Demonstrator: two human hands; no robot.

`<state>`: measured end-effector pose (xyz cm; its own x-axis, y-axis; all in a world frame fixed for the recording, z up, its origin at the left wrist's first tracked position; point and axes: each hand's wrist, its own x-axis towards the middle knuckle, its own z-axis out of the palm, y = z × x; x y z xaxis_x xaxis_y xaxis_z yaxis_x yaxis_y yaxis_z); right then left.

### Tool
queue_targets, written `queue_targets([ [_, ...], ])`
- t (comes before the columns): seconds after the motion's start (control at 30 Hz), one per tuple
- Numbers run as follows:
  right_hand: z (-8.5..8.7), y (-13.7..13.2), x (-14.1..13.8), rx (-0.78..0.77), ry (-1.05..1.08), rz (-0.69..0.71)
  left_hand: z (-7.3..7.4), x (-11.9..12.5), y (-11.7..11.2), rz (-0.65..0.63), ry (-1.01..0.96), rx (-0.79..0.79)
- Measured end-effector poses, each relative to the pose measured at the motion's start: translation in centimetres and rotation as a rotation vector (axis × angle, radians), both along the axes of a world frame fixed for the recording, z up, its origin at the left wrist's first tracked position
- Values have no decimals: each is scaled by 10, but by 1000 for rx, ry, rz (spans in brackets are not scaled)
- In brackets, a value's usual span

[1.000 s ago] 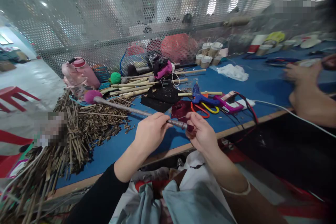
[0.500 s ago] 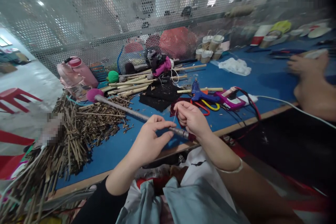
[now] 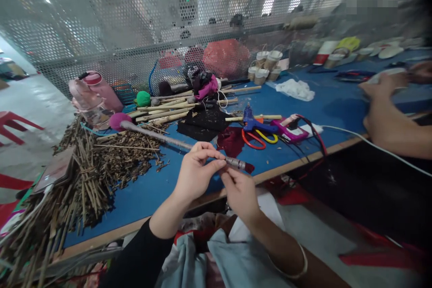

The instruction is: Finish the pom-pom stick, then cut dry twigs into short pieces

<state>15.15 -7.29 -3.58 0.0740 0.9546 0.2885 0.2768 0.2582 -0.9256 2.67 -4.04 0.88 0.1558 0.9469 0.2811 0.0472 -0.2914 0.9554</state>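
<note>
A long stick [image 3: 162,137] wrapped in grey lies slantwise over the table, with a round magenta ball [image 3: 120,121] at its far end and a dark red tip [image 3: 249,168] at its near end. My left hand [image 3: 197,173] is closed round it near the red tip, thumb and fingers pinching. Just below the stick, my right hand [image 3: 239,191] is pinched shut close to the left thumb; what its fingertips hold is hidden. Dark marks or bands show on the wrapping by the tip. Behind lies a dark red cloth [image 3: 232,141].
Scissors [image 3: 253,139] with red and yellow handles lie by a blue glue gun [image 3: 251,121]. Dried stalks [image 3: 91,184] pile at left, near a phone [image 3: 56,168]. Further back are bare sticks [image 3: 168,109] and black cloth [image 3: 204,121]. A co-worker's arm [image 3: 388,112] reaches in at right.
My right hand has come down from above the stick to below it; the thin strand seen under its fingers no longer shows. My left hand stays on the stick. The view has shifted slightly.
</note>
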Motion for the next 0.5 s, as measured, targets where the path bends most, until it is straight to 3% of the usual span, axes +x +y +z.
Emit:
queue_targets([
  [0.1, 12, -18, 4, 98, -305, 29, -7, 2, 2, 7, 32, 22],
  [0.23, 42, -22, 22, 218, -665, 73, -9, 0, 1, -5, 89, 66],
  [0.37, 69, -17, 38, 328, -786, 63, -8, -3, -1, -18, 82, 83],
  [0.5, 87, 4, 41, 286, -777, 147, -10, -3, -5, -43, 67, 71],
])
